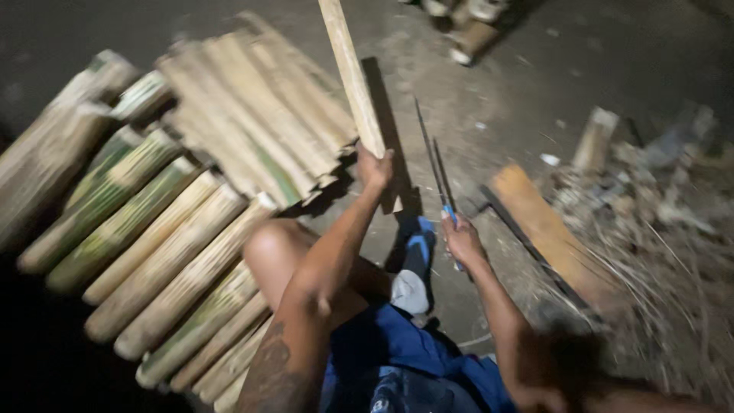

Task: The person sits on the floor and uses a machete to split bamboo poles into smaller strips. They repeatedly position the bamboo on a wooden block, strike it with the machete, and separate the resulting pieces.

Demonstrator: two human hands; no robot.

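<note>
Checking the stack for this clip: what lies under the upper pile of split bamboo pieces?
The upper pile rests across a row of bamboo lengths laid side by side on the dirt ground. Their far ends are covered by the pile.

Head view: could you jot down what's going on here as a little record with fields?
Left hand: grips a bamboo slat held upright on the ground
Right hand: holds a blue-handled knife, blade pointing up, apart from the slat
Bamboo pile: split pieces stacked left of the knee
Board: flat on the ground to the right, beside scraps
Ground: bare dirt
Lighting: dark, picture blurred
</note>
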